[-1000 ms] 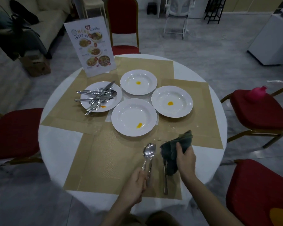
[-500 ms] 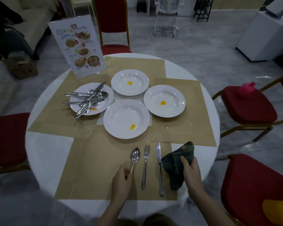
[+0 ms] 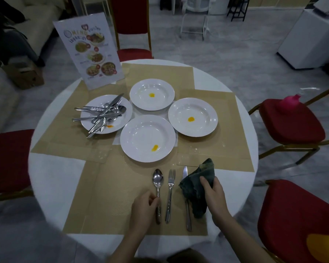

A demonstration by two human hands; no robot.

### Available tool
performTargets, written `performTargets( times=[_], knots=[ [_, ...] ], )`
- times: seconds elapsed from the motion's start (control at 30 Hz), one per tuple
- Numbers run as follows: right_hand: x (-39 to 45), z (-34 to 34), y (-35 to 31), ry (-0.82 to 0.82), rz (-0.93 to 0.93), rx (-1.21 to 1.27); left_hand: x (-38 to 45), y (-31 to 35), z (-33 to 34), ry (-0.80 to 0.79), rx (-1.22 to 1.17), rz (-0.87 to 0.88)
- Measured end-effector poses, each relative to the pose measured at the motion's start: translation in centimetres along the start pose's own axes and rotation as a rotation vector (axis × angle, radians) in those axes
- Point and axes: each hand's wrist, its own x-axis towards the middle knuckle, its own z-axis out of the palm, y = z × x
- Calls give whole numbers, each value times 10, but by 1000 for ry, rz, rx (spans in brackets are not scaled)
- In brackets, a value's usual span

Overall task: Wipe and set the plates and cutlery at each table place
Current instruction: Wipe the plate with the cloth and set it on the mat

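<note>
Three white plates with orange smears sit mid-table: a near plate point(image 3: 137, 149), a far plate point(image 3: 160, 88) and a right plate point(image 3: 203, 111). A fourth plate point(image 3: 122, 122) at left holds a pile of cutlery point(image 3: 101, 114). On the near placemat point(image 3: 112, 196) lie a spoon point(image 3: 157, 179), a fork point(image 3: 170, 194) and a knife point(image 3: 185, 172) side by side. My left hand point(image 3: 143, 209) pinches the spoon's handle. My right hand point(image 3: 215, 196) grips a dark green cloth point(image 3: 196, 188) that covers part of the knife.
A standing menu card point(image 3: 89, 52) rises at the table's far left. Red chairs surround the round table: far point(image 3: 129, 19), right point(image 3: 289, 122), near right point(image 3: 300, 221), left point(image 3: 8, 160). A pink object point(image 3: 290, 101) sits on the right chair.
A second ago my left hand held the spoon and fork raised; now spoon, fork and knife lie in a row. My right hand with the cloth shifted slightly over the knife.
</note>
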Motion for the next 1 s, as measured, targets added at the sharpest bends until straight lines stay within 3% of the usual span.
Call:
performTargets(
  times=[0.2,0.33,0.47,0.6,0.67,0.77,1.0],
  knots=[
    [21,25,-32,-45,-74,-7,22,-6,-27,71,-237,-143],
    [54,56,-64,-59,-250,-175,54,-9,-56,131,-454,-251],
    [98,100,-94,-88,-666,-580,99,-17,-76,84,-603,-361],
    [137,138,-94,-71,-890,-1263,137,-7,-88,6,-709,-419],
    [144,149,-88,-170,-893,-1580,150,0,-90,-41,-766,-429],
    [146,156,-85,-276,-839,-1814,162,7,-92,-84,-826,-385],
    [107,192,-87,-486,-690,-1862,180,-4,-86,-85,-720,-388]
  ],
)
